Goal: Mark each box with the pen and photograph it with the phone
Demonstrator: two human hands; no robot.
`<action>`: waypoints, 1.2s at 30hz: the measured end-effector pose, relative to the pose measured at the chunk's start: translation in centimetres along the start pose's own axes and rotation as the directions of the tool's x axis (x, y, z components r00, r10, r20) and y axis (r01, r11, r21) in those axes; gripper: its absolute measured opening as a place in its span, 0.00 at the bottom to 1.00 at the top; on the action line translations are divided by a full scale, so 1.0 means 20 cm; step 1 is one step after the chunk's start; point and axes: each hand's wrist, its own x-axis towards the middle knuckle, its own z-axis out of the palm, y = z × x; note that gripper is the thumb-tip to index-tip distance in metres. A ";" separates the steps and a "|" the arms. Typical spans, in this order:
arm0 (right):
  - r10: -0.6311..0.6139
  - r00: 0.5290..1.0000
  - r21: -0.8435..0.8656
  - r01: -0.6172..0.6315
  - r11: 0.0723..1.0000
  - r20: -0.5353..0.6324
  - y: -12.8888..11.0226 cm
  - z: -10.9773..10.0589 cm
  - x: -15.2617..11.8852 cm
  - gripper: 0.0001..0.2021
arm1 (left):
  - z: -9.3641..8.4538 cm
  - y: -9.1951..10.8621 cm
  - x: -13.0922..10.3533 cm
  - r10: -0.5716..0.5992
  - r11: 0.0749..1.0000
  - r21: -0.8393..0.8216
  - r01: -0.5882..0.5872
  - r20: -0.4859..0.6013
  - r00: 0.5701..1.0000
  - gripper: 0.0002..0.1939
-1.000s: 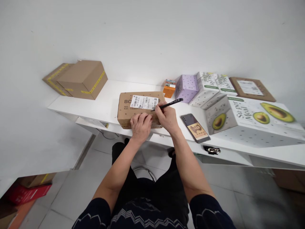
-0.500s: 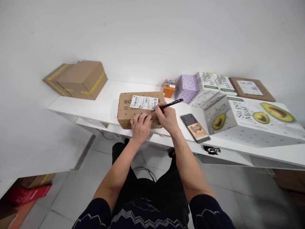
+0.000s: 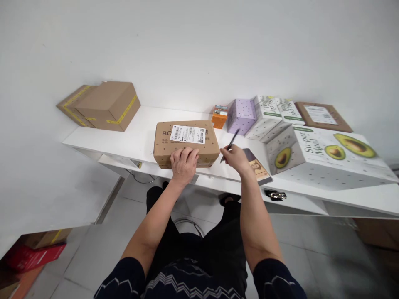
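A brown cardboard box (image 3: 187,145) with a white shipping label (image 3: 188,134) on its top lies near the front edge of the shelf. My left hand (image 3: 183,166) presses on the box's near side, its fingers bent over the top edge and gripping it. Off the box's right end, my right hand (image 3: 235,158) is closed around a slim black pen (image 3: 231,143), tip pointing down near the shelf surface. A phone (image 3: 258,166) with a picture on its back lies just beyond that hand, which covers part of it.
Two taped cartons (image 3: 109,106) stand at the left. Along the wall are a small orange box (image 3: 219,118), a purple box (image 3: 241,114), white avocado-print boxes (image 3: 268,114) and a flat labelled parcel (image 3: 324,116). A big avocado-print box (image 3: 339,158) fills the right side of the white shelf (image 3: 115,141).
My right hand has lifted the pen off the box's label area and moved right, beside the phone. My left hand and the box have stayed in place.
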 end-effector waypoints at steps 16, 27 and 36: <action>-0.013 0.981 -0.604 -0.108 0.789 -0.192 0.23 -0.06 -0.12 0.27 | 0.02 -0.03 -0.01 0.007 1.000 -0.031 -0.006 0.022 1.000 0.15; -0.019 0.997 -0.611 -0.028 0.791 -0.070 0.56 -0.28 -0.12 0.37 | 0.02 -0.02 0.01 0.035 0.999 0.027 -0.035 -0.026 0.999 0.15; 0.182 0.972 0.673 -0.036 0.739 -0.148 0.31 -0.18 -0.40 0.30 | 0.01 -0.03 0.00 0.085 0.995 0.053 -0.083 -0.047 0.995 0.14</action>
